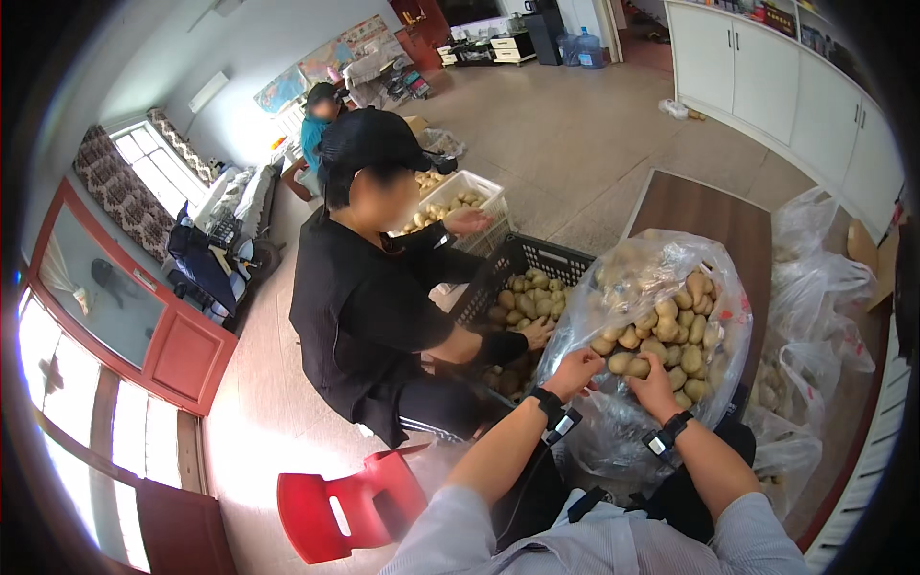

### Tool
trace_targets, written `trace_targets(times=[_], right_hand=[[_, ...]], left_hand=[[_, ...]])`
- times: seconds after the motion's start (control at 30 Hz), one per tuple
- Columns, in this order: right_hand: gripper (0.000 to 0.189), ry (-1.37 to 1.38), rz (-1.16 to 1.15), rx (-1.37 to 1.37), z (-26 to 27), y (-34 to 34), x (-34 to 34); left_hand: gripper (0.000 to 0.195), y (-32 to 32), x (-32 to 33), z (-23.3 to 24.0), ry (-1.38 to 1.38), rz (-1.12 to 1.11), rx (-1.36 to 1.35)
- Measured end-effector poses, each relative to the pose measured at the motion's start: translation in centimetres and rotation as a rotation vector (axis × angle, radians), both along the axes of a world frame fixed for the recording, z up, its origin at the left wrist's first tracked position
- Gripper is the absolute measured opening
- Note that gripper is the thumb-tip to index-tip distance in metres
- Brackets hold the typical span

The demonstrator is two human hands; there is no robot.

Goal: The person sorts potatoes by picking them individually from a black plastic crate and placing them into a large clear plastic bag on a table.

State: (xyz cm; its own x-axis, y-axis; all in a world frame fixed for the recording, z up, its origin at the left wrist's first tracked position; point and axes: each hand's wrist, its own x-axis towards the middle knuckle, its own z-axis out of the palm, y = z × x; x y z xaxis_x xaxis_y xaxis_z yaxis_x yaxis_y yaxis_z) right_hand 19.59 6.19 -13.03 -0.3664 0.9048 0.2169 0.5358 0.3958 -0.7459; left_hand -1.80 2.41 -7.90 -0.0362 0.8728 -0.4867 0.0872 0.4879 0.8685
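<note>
A large clear plastic bag (726,374) lies open before me, full of rounded, greenish-brown produce (667,329) that resembles kiwifruit or small potatoes. Some pieces are knobbly or joined. My right hand (652,388) grips a piece (637,368) at the bag's near side, with another (619,362) close against it. Just left of these, my left hand (576,374) is at the bag's edge with its fingers curled. Whether anything is in those fingers is hidden. Both wrists wear black straps with small devices.
Left of the bag, a co-worker in black (374,287) reaches into a black crate (478,287) of similar produce. A white crate (496,190) stands beyond. A red plastic chair (345,503) is at lower left. More plastic bags (812,302) lie at right, beside a brown board (697,208).
</note>
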Motion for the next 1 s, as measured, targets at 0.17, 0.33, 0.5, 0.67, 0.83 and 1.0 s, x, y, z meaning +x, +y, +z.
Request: trace_targets(times=[0.17,0.33,0.5,0.67,0.83,1.0], right_hand=[[0.035,0.658,0.045,-0.790,2.7,-0.8,-2.0],[0.030,0.782,0.118,-0.814,3.1,-1.3,-3.4],[0.021,0.596,0.075,-0.733,4.2,-1.6,-3.4],[0.025,0.291,0.047,-0.480,2.7,-1.6,-1.3],[0.036,-0.122,-0.016,-0.045,-0.2,-1.8,1.4],[0.032,-0.356,0.012,0.050,-0.4,-2.8,2.7]], left_hand=[[0.037,0.3,0.6,0.7,-0.032,-0.083,-0.104],[0.038,0.3,0.2,0.3,-0.453,-0.098,-0.122],[0.037,0.5,-1.1,-0.5,-0.516,0.010,-0.118],[0.036,1.1,-3.2,-1.4,-0.610,0.259,-0.026],[0.037,1.6,-6.6,-3.8,-0.652,0.494,0.080],[0.040,2.1,-9.0,-6.6,-0.612,0.738,0.082]])
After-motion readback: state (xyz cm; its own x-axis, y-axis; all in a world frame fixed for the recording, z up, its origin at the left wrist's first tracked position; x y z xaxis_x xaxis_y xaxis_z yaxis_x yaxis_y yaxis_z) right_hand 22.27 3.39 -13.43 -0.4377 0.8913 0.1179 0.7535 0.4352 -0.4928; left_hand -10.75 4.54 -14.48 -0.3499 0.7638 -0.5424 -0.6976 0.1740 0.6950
